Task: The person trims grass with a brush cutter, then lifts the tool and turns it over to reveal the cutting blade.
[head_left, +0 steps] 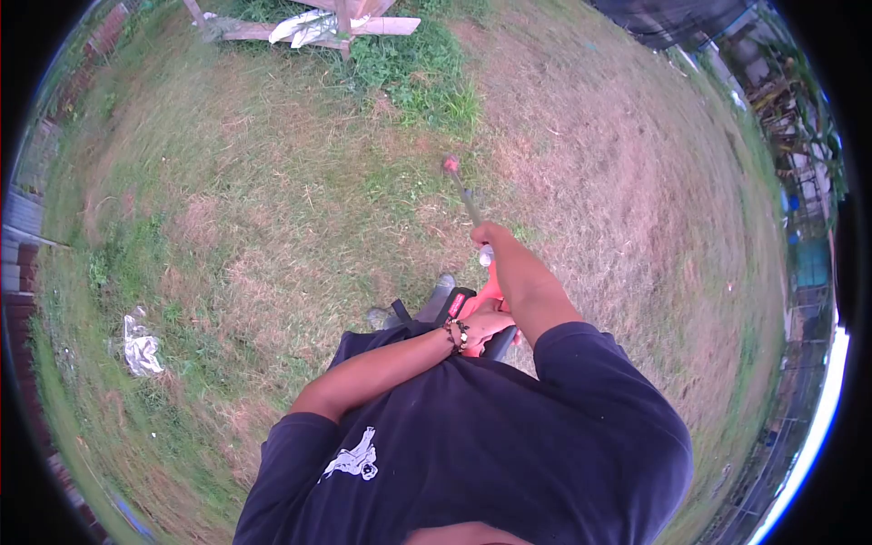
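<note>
While the right hand (484, 233) and left hand (490, 320) gripped the trimmer-like tool (467, 199), its red tip (450, 163) out ahead over grass (318, 200), cutting seemed in hand; the next sweep called for steady two-handed guidance.

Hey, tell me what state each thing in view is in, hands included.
Long tool with grey shaft and orange-red body: held, red tip forward; whether running, unclear.
Bare right hand: closed around the shaft.
Bare left hand: at the body, exact grip unclear.
Crumpled silvery sheet: lying on the grass.
Crumpled white sheet: lying on wooden planks.
Grass: patchy, part green, part dry brown.
</note>
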The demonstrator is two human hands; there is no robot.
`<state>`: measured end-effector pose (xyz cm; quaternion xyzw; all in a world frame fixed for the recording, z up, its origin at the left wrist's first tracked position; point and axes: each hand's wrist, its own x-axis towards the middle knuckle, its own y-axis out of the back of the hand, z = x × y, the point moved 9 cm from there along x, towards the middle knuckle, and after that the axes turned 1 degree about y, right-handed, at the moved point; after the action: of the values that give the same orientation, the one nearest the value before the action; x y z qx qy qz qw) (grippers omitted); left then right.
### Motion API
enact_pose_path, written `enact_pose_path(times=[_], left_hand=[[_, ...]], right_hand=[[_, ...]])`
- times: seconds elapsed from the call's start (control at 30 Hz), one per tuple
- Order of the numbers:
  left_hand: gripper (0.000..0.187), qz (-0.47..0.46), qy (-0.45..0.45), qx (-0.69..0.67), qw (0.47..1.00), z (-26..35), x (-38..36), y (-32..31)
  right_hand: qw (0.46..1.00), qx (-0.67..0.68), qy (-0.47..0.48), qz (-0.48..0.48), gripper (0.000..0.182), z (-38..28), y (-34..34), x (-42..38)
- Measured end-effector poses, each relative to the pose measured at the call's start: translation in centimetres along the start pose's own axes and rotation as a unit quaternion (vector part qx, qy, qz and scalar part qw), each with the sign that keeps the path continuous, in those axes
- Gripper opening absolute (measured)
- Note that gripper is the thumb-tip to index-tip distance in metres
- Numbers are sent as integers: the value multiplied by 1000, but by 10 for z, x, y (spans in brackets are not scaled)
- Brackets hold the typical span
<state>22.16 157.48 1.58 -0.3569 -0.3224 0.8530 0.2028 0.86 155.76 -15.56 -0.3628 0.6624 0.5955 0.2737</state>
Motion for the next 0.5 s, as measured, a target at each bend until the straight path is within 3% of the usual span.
enact_pose_path(times=[0.13, 0.2, 0.3, 0.5], left_hand=[[12, 9, -107, -2, 994, 30, -23, 10], [23, -4, -111, -30, 993, 26, -24, 22], [9, 115, -132, -47, 984, 3, -2, 63], [18, 148, -155, -141, 966, 15, -12, 76]], right_hand=[[999, 38, 8, 10, 15, -47, -6, 5], [999, 28, 26, -15, 14, -78, -15, 11], [998, -6, 42, -48, 13, -117, -27, 14], [993, -38, 92, -67, 13, -174, -37, -3]])
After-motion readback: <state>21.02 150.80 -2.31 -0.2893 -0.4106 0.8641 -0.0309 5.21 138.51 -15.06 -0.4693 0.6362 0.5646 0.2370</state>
